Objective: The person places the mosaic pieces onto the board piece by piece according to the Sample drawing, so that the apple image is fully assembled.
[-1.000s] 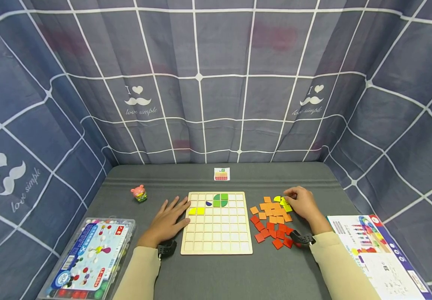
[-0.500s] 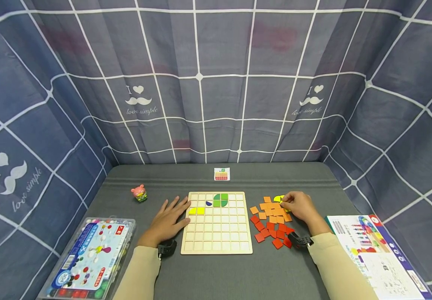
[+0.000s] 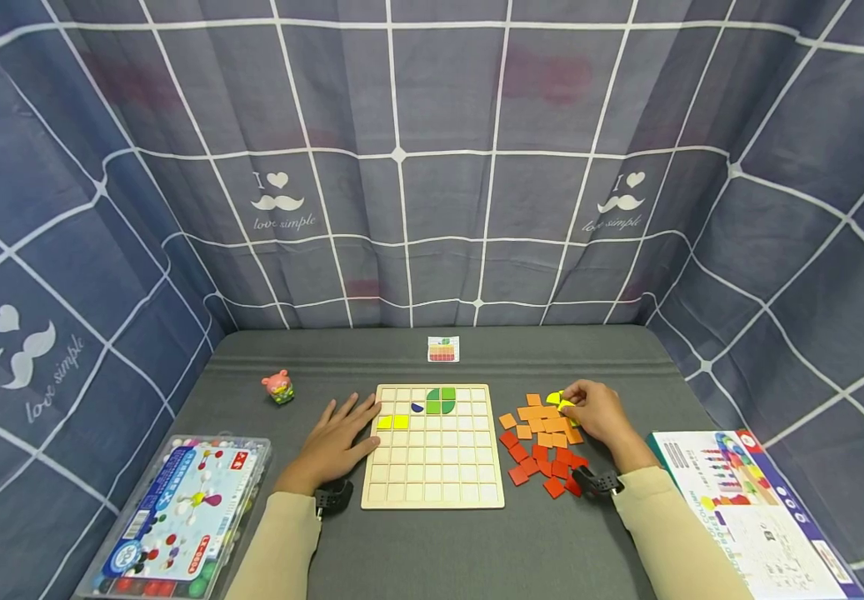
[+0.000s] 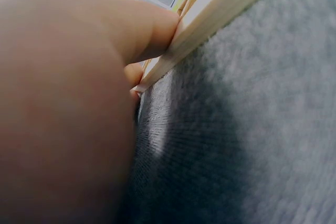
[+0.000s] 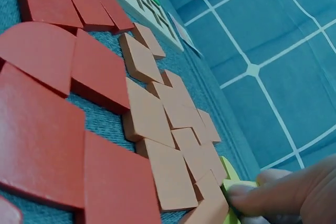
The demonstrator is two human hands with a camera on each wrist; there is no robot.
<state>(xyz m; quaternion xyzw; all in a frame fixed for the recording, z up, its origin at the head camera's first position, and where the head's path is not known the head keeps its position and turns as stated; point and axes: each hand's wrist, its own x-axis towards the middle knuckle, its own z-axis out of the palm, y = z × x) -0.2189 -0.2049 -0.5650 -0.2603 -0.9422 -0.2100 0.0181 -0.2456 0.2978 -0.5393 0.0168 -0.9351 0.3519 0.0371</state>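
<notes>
A pale wooden grid board [image 3: 435, 454] lies in the middle of the table in the head view. Set in its squares are two yellow tiles [image 3: 392, 422], a group of green tiles [image 3: 441, 401] and a small dark blue rounded piece [image 3: 417, 407]. My left hand [image 3: 337, 444] rests at the board's left edge with its fingers spread; in the left wrist view the thumb [image 4: 152, 27] touches the wooden side. Right of the board, my right hand [image 3: 602, 414] pinches a yellow tile [image 5: 239, 183] beside other yellow tiles [image 3: 556, 397]. Its fingers partly hide these pieces.
Loose orange tiles [image 3: 544, 417] and red tiles [image 3: 540, 452] lie between board and right hand. A small picture card [image 3: 443, 348] sits behind the board. A pink pig figure [image 3: 278, 387] and a clear plastic box [image 3: 184, 508] stand left; a printed booklet box [image 3: 754, 508] lies right.
My right hand has shifted slightly left over the yellow tiles, and its fingers have come onto one of them. The left hand and the board look unmoved.
</notes>
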